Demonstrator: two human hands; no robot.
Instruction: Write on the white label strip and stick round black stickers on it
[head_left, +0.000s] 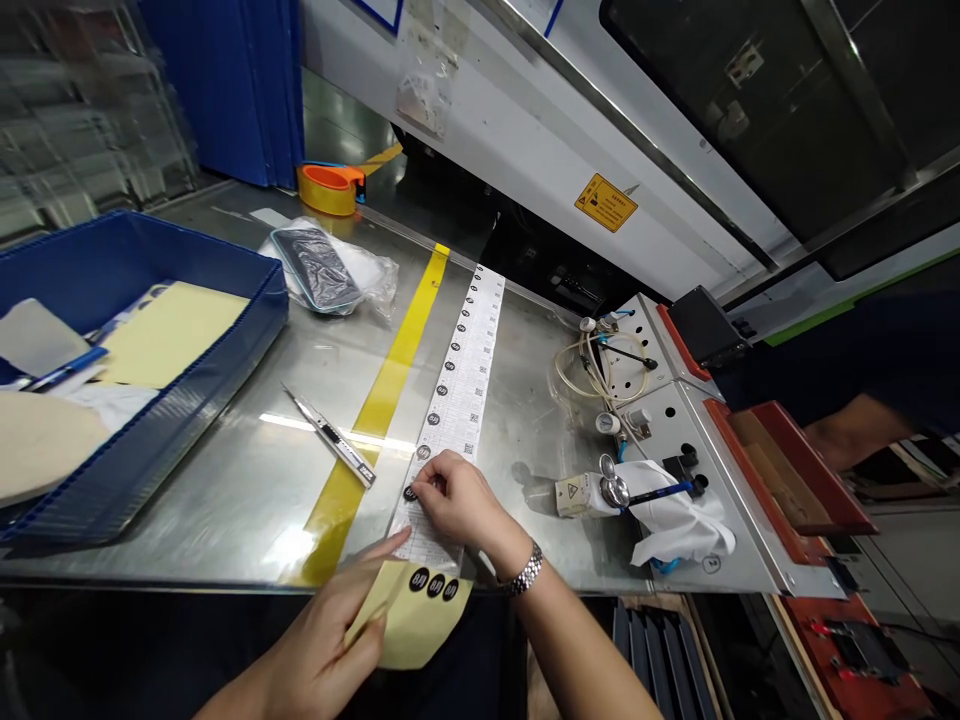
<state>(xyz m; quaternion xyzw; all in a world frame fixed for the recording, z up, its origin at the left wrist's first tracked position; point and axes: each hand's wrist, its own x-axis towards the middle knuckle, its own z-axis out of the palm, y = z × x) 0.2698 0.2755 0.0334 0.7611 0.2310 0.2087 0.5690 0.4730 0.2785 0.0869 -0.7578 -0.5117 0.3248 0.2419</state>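
Note:
A long strip of white printed labels [466, 375] runs away from me over the metal table, with a column of round black stickers down its left side. My right hand [461, 505] has thumb and forefinger pinched at one round black sticker [410, 492] near the strip's close end. In my left hand [330, 630] is a yellow sticker backing sheet [411, 635], gripped between thumb and fingers, with three round black stickers [435, 585] along its top edge. Left of the strip lies a utility knife [330, 437], blade out.
At left stands a blue bin [247, 345] holding yellow sheets and a pen. Behind it lie a phone-like device in plastic [315, 265] and a tape roll [328, 190]. A control box with gauges and tubing [679, 420] stands right. Another person's arm [855, 430] shows at far right.

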